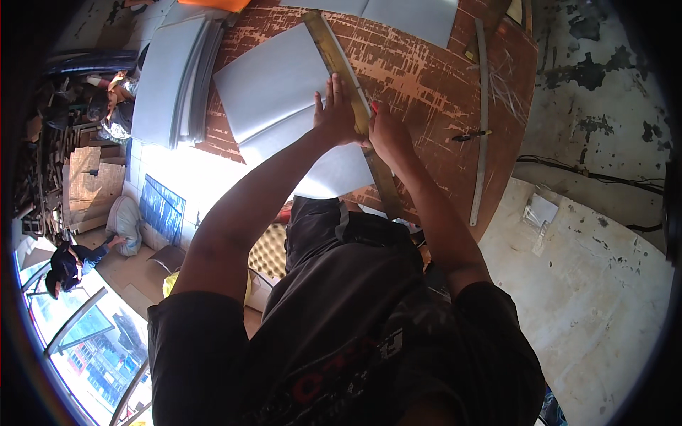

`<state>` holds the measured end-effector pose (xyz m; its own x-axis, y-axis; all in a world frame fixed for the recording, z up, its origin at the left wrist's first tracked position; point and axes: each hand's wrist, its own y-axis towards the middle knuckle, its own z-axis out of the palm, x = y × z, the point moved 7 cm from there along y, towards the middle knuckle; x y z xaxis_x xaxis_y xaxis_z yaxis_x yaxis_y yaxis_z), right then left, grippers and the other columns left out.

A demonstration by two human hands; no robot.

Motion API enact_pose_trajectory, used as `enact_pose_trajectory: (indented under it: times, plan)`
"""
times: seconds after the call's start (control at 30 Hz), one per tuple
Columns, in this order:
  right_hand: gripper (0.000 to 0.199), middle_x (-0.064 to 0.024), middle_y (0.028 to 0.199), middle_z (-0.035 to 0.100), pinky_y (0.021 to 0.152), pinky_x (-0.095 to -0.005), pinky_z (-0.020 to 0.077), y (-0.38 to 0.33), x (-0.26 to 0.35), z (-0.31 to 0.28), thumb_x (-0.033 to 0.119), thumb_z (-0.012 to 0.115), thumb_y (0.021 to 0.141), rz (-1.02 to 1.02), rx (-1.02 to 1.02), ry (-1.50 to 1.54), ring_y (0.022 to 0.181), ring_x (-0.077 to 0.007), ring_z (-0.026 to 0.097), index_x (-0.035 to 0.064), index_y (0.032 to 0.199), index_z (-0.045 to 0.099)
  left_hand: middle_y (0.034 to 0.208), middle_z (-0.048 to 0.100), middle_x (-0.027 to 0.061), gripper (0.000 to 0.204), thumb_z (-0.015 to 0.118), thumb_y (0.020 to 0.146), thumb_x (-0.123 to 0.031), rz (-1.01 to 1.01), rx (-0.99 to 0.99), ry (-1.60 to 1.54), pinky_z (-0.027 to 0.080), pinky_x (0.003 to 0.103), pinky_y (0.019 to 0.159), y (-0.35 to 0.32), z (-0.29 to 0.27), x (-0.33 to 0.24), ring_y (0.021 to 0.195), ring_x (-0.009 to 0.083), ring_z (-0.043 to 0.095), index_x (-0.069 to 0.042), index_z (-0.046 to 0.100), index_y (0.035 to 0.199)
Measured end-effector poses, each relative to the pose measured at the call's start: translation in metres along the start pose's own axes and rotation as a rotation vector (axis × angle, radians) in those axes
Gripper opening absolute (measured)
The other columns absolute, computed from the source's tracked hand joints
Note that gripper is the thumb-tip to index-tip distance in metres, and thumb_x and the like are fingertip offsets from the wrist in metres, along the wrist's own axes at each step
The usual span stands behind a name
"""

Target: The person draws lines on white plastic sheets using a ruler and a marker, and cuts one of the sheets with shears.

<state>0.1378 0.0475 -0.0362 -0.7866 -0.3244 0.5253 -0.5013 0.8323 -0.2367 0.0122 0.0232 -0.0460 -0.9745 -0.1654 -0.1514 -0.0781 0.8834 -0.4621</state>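
Observation:
A large pale grey sheet [273, 67], creased across its middle, lies on the scarred red-brown board of the table [440, 99]. Across the sheet's right side runs a long brassy ruler [330, 53], slanting toward my body. My left hand [335, 117] presses flat on sheet and ruler, fingers stretched out. Close beside it, at the ruler's right edge, my right hand [391, 138] is closed round a small red cutter [374, 107]; only a bit of red shows, and the blade is hidden. A narrow pale strip of the sheet shows along the ruler's right edge.
A thick stack of grey sheets [167, 85] stands at the left, with more sheets [415, 18] at the far edge. To the right lie a long steel ruler [481, 156], a slim black-and-yellow tool [472, 135] and thin offcuts [508, 92]. A person [67, 266] is at the lower left.

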Motion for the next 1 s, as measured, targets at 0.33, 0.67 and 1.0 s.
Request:
enact_pose_trajectory:
  times: [0.33,0.67,1.0]
  plan:
    - [0.024,-0.0274,0.09,0.072,0.077,-0.0522,0.0588,0.023,0.008,0.014,0.018,0.049,0.102,0.149,0.071,0.018,0.088,-0.0447,0.072,-0.0043,0.109,0.055,0.167,-0.012,0.0327,0.153,0.089,0.062,-0.065,-0.012,0.038,-0.028,0.011,0.062,0.125,-0.003,-0.002,0.001,0.158,0.0426,-0.006,0.01,-0.002,0.159]
    - [0.025,-0.0299,0.094,0.07,0.079,-0.0521,0.0567,0.022,0.008,0.017,0.018,0.051,0.1,0.104,0.059,0.047,0.093,-0.0457,0.071,-0.0038,0.111,0.056,0.166,-0.013,0.0336,0.152,0.089,0.063,-0.064,-0.025,0.042,-0.029,0.011,0.063,0.124,-0.003,-0.002,0.003,0.157,0.0429,-0.008,0.01,-0.002,0.159]
    - [0.026,-0.029,0.098,0.07,0.08,-0.0541,0.0571,0.022,-0.002,0.024,0.021,0.053,0.101,0.092,0.009,0.081,0.093,-0.0463,0.07,-0.0022,0.111,0.057,0.166,-0.012,0.035,0.154,0.088,0.061,-0.067,-0.004,0.022,-0.016,0.012,0.065,0.123,-0.002,-0.002,0.001,0.157,0.0442,-0.007,0.011,-0.002,0.159]
